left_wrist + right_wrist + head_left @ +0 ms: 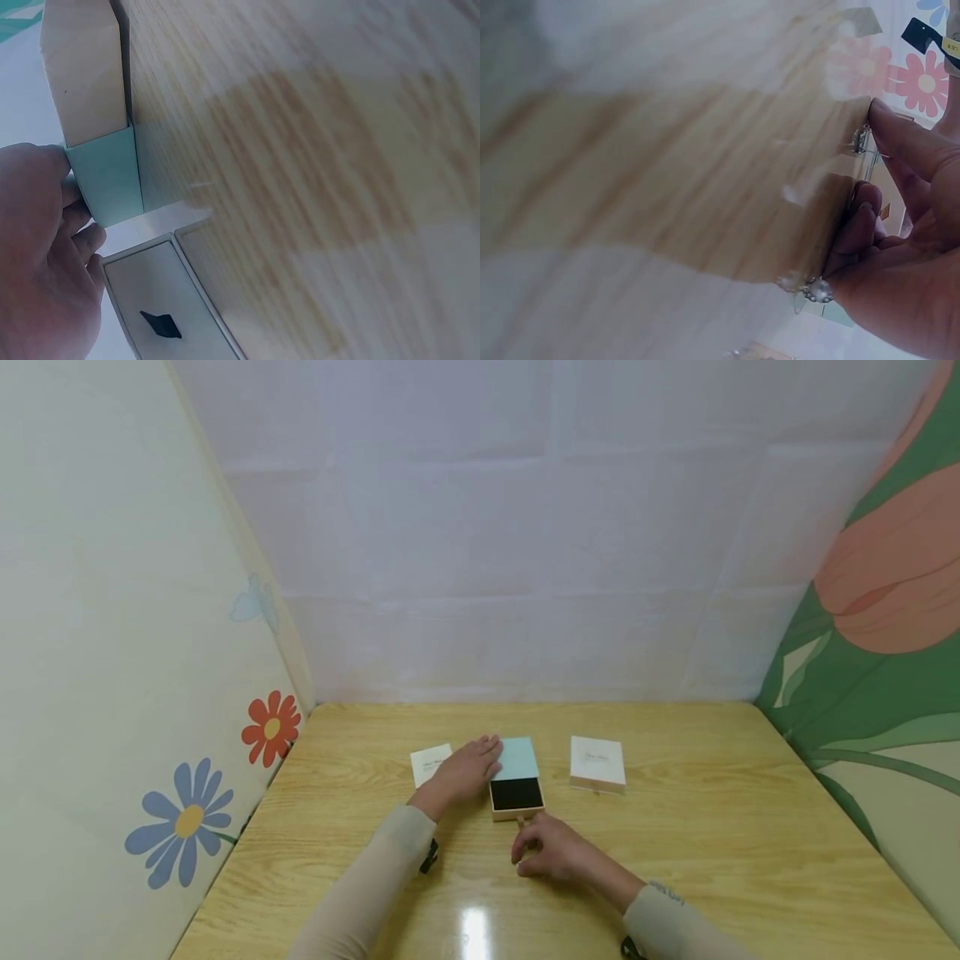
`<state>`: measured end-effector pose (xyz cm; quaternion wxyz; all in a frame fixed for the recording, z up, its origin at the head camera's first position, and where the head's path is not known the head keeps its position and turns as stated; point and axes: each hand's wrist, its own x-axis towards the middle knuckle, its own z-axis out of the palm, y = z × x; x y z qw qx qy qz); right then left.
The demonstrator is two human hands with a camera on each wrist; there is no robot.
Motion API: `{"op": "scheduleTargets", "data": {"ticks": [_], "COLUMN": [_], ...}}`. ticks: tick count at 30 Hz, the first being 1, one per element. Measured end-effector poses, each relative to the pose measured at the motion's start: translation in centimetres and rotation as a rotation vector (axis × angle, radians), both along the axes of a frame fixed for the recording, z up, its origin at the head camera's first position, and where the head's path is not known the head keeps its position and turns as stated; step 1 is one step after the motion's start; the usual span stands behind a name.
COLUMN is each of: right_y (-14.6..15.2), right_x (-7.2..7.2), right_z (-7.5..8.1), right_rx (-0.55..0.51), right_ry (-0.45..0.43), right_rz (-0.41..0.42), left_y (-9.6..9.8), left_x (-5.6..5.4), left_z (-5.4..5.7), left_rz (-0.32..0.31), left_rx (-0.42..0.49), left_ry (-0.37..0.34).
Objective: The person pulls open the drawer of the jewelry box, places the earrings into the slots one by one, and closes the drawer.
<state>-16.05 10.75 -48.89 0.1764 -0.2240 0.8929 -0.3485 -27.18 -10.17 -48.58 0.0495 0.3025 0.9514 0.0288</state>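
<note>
Lying partly in front of a white card [423, 758], the left hand [467, 772] rests relaxed, fingers extended, at the left edge of a pale-blue lid [517, 758], gripping nothing. The lid looks like light, stiff board, best handled by its edges; the box [513, 815] it belongs to, with a black insert [517, 794], should take a firm hold at its side walls. Nearer the person, the right hand [557, 850] curves thumb and index finger at tiny beaded jewellery [817, 290]; whether they pinch it, I cannot tell. It seems light, slippery and fragile, suiting fingertips at its sides. Farther right sits a white box [597, 760].
</note>
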Motion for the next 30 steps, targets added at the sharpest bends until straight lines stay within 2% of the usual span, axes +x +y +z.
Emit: {"op": "scheduleTargets", "data": {"ticks": [6,17,30], "right_y": [0.1,0.1,0.5], "right_x": [0.2,0.1,0.0], "right_z": [0.1,0.2,1.1], "right_rx": [-0.012,-0.013,-0.033], "right_ry": [0.045,0.044,0.014], "right_rz": [0.027,0.064,-0.026], "left_y": [0.0,0.0,0.0], "left_x": [0.0,-0.1,-0.1], "left_z": [0.0,-0.2,0.0], "left_rz": [-0.005,0.005,-0.004], "left_rx": [0.006,0.001,0.016], "left_ry": [0.009,-0.004,-0.001]}}
